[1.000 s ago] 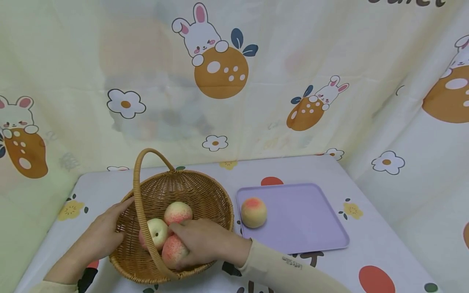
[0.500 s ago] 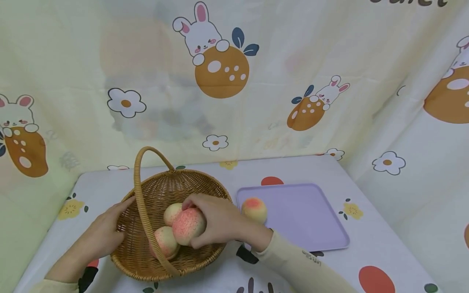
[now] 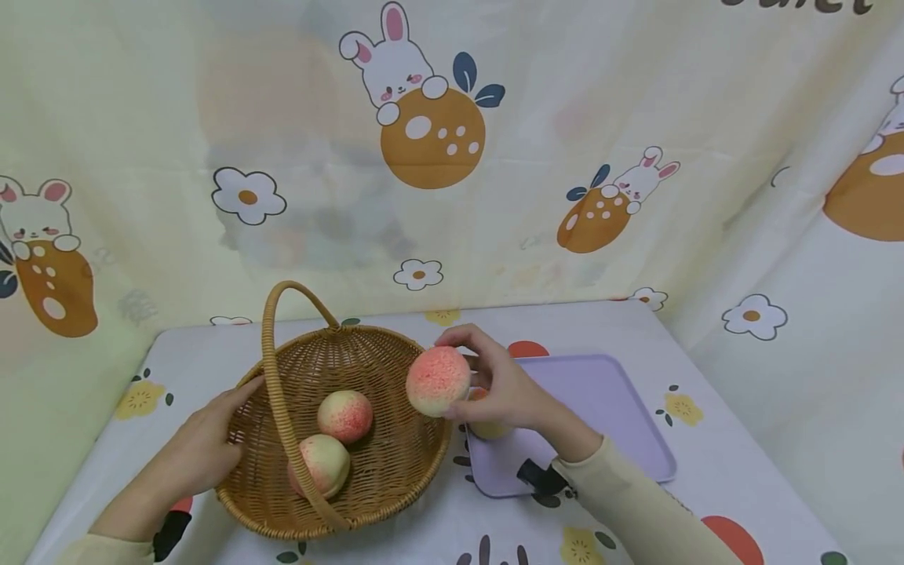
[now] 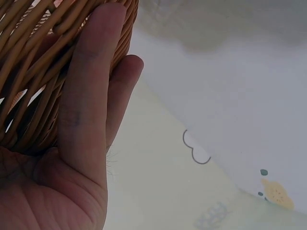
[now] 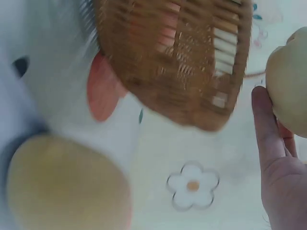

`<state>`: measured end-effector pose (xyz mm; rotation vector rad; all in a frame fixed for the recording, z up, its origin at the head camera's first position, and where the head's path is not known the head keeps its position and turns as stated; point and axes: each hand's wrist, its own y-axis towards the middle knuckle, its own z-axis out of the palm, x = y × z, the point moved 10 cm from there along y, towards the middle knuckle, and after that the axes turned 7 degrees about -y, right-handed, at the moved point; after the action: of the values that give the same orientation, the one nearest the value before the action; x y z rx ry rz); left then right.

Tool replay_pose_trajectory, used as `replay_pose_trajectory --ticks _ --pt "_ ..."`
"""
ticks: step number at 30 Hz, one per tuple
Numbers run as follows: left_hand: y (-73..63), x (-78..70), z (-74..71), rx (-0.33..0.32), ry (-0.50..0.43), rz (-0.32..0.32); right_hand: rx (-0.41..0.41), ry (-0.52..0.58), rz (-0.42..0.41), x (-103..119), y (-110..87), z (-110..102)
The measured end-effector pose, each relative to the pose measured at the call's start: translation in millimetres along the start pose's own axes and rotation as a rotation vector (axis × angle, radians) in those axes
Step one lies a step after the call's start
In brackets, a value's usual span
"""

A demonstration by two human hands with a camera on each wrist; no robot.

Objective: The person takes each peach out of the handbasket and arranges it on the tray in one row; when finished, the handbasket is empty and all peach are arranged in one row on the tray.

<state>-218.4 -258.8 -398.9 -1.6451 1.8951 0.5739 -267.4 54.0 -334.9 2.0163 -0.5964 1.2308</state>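
Presently the right hand (image 3: 504,388), right of centre in the head frame, pinches 1 red-and-cream peach (image 3: 438,380); thumb and fingers are spread only as far as the fruit requires. Peach sits at the fingertips, left of the palm: thumb at its lower right, fingers at its upper right, left face uncovered. Right wrist view: this peach at the upper right, cut off by the frame edge, a finger against its lower left side.

In the head frame the held peach overlaps the right rim of the wicker basket (image 3: 417,463); clearance between fruit and rim cannot be read. Basket interior: 2 more peaches, the upper peach (image 3: 344,417) just beside the lower peach (image 3: 330,461), which is partly crossed by the arched handle (image 3: 275,392).

Left hand (image 3: 201,439), lower left of the head frame: fingers extended, laid against the basket's left side, not wrapped around it. Left wrist view, upper left: straight digits along the woven wall.

Lilac tray (image 3: 593,392), right of centre: 1 yellow peach (image 3: 490,430) at its left side, partly hidden behind the right hand. Basket and tray rest on a printed tablecloth (image 3: 212,353).
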Motion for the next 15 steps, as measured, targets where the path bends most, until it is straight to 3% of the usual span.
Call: replay_pose_trajectory --ticks 8,15 --pt "0.6 0.0 -0.4 -0.001 0.002 0.005 -0.127 0.041 0.053 -17 -30.4 -51" --pt "1.3 -0.3 0.3 0.002 -0.004 0.003 -0.222 -0.029 0.132 -30 -54.0 -84"
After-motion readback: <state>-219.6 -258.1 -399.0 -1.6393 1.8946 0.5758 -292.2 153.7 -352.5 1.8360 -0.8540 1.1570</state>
